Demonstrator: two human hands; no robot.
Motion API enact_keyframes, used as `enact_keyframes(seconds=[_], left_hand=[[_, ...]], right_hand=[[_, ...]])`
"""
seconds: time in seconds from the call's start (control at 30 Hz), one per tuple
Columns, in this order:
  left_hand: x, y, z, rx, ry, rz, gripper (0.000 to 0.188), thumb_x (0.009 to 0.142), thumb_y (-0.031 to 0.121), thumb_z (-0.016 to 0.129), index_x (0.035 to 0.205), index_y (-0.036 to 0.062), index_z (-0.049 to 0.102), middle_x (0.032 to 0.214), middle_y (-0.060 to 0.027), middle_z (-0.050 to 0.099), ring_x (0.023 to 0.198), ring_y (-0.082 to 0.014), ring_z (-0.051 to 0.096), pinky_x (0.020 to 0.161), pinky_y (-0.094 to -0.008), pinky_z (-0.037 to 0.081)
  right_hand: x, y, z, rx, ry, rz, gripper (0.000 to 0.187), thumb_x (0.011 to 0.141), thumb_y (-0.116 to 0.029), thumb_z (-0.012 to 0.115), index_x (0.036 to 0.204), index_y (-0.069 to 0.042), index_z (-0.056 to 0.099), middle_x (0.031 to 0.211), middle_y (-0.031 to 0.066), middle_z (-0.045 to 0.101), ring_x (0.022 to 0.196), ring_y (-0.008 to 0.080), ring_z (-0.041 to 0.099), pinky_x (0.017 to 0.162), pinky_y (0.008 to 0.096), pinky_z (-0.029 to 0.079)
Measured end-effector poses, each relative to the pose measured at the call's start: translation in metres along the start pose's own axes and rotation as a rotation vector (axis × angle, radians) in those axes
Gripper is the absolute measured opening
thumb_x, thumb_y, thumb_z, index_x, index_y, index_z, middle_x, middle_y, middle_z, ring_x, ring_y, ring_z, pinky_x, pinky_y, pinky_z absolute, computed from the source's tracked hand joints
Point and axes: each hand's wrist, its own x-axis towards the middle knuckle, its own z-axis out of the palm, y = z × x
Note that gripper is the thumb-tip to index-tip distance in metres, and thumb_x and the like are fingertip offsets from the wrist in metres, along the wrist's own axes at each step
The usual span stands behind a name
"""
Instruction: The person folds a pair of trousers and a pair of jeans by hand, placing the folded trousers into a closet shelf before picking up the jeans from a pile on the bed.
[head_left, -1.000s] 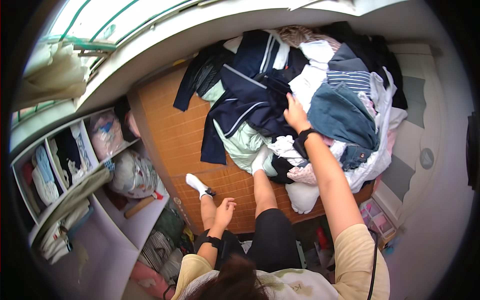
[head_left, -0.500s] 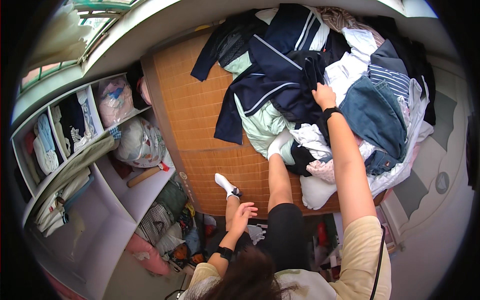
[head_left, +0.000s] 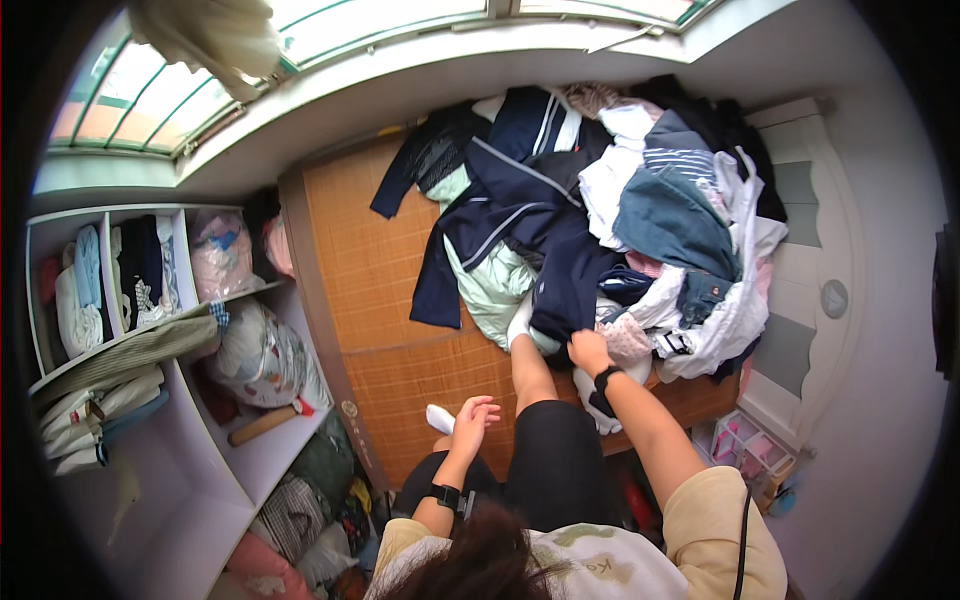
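Observation:
My right hand (head_left: 590, 350) is closed on the lower end of a dark navy garment (head_left: 572, 285), which stretches from the clothes pile toward me. Whether it is a jacket or trousers I cannot tell. Beside it lie a navy jacket with white stripes (head_left: 500, 215) and a pale green garment (head_left: 490, 290). Blue denim (head_left: 670, 220), white clothes (head_left: 612, 175) and a pink patterned cloth (head_left: 624, 338) are heaped to the right. My left hand (head_left: 474, 420) hovers over my left leg, fingers loosely bent and apart, holding nothing.
The pile rests on a bed with a woven brown mat (head_left: 395, 350); my white-socked foot is among the clothes. A shelf unit (head_left: 215, 450) with folded clothes and bags stands left. A white headboard (head_left: 800, 270) is at right, a window (head_left: 380, 25) at the far side.
My right hand has come from the pile's upper part toward me, drawing the dark navy garment along. My left hand stays near my leg. The view has shifted, showing more of the window.

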Motion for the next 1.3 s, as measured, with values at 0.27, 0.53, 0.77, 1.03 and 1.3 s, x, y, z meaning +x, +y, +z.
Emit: enact_keyframes(seconds=[0.27,0.53,0.77,1.03,1.3], left_hand=[[-0.087,0.027,-0.091,-0.016,-0.068,0.206,0.025,0.093,0.018,0.046,0.112,0.0029,0.052,0.100,-0.0119,0.063,0.084,-0.0159,0.062,0.074,-0.0253,0.049],[-0.203,0.056,-0.168,0.129,-0.177,0.508,0.059,0.089,0.021,0.058,0.137,0.0103,0.026,0.132,-0.0142,0.043,0.113,-0.0228,0.051,0.086,-0.0306,0.045],[-0.253,0.042,-0.201,0.066,-0.209,0.891,0.060,0.080,-0.002,0.061,0.132,0.0036,0.031,0.123,-0.0049,0.048,0.108,-0.0160,0.049,0.089,-0.0273,0.042],[-0.360,0.085,-0.250,-0.273,0.222,0.955,0.029,0.089,0.010,0.051,0.115,-0.0007,0.052,0.106,-0.0049,0.058,0.096,-0.0149,0.054,0.086,-0.0260,0.042],[-0.440,0.110,-0.277,-0.345,0.422,1.175,0.023,0.087,0.009,0.050,0.107,-0.0003,0.055,0.095,-0.0038,0.058,0.088,-0.0134,0.054,0.082,-0.0247,0.042]], right_hand=[[-0.150,-0.082,-0.055,0.309,0.449,0.097,0.033,0.081,-0.032,0.056,0.071,-0.001,0.063,0.073,0.0202,0.062,0.071,0.0375,0.060,0.064,0.0463,0.047],[-0.312,-0.283,-0.131,0.643,0.608,-0.434,0.040,0.082,-0.032,0.062,0.060,0.000,0.054,0.061,0.0201,0.054,0.063,0.0378,0.054,0.058,0.0427,0.041],[-0.395,-0.384,-0.168,0.551,0.481,-0.997,0.034,0.083,-0.029,0.062,0.064,-0.002,0.057,0.057,0.0149,0.051,0.064,0.0335,0.053,0.079,0.0392,0.042],[-0.425,-0.418,-0.180,0.347,0.082,-1.271,0.028,0.089,-0.034,0.054,0.097,-0.008,0.062,0.074,0.0103,0.059,0.078,0.0254,0.054,0.085,0.0377,0.038],[-0.394,-0.424,-0.190,0.211,0.100,-0.970,0.032,0.085,-0.029,0.060,0.111,-0.011,0.055,0.075,0.0116,0.060,0.068,0.0275,0.059,0.061,0.0355,0.046]])
